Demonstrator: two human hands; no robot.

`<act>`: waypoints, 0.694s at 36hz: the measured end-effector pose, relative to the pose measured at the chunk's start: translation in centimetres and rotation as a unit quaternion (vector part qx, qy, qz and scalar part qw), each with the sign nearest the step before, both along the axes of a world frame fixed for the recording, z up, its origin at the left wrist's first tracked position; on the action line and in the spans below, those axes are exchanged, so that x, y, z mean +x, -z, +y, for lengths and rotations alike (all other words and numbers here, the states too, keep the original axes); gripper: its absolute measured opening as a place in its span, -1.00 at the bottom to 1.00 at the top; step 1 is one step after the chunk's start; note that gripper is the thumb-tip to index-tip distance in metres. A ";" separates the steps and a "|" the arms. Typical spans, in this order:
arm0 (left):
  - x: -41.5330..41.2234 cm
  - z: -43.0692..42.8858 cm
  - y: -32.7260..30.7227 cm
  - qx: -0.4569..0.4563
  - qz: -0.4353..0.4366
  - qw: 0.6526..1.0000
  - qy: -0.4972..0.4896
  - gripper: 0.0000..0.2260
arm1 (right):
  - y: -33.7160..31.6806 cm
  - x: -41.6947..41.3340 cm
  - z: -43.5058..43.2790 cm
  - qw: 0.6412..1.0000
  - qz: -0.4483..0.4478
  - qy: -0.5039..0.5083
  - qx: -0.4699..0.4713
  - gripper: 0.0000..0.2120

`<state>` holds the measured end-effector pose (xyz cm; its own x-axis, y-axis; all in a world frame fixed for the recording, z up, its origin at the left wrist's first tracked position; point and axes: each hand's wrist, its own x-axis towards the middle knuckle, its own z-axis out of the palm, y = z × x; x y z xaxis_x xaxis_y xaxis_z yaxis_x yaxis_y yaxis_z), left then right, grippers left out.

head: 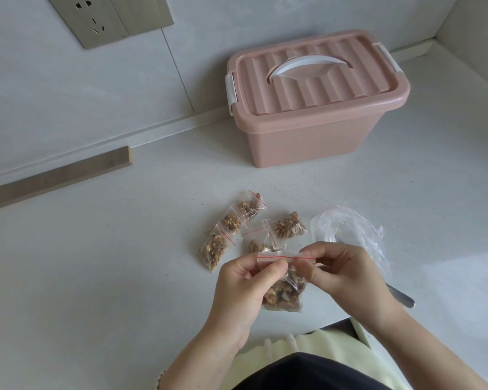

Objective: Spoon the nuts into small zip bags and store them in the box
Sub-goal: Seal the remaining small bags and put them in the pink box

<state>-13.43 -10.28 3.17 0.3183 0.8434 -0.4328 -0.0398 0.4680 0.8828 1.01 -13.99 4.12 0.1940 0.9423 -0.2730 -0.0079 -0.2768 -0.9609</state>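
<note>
A small zip bag of walnut pieces [283, 294] hangs between my two hands above the counter's front edge. My left hand [241, 288] pinches the left end of its red-lined zip strip. My right hand [347, 274] pinches the right end. Several filled small zip bags [231, 223] lie on the counter just beyond my hands. A large clear plastic bag [350, 229] lies crumpled to the right. A metal spoon handle [403, 298] pokes out from behind my right wrist. The pink storage box [307, 136] stands at the back with its lid shut and latched.
The white counter [96, 263] meets a tiled wall at the back. A wooden strip [57, 175] lies along the wall at the left. A wall socket [96, 21] sits at the upper left. The counter's front edge runs just below my wrists.
</note>
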 end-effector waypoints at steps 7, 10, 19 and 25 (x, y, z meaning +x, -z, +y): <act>-0.1 -0.3 0.3 0.006 0.005 1.000 0.011 -0.67 | 0.3 -0.1 -0.1 0.999 -0.045 0.005 0.015 -0.72; 0.0 -0.3 0.3 0.036 0.026 0.999 0.008 -0.78 | 0.4 -0.2 -0.3 0.998 -0.058 0.010 0.014 -0.75; -0.5 0.2 0.2 0.172 0.066 0.980 0.078 -0.91 | 0.1 0.2 -0.2 0.997 -0.074 -0.014 0.025 -0.79; -0.6 0.3 0.3 0.228 0.074 0.967 0.081 -0.88 | 0.1 0.2 -0.1 0.994 -0.093 -0.029 0.041 -0.78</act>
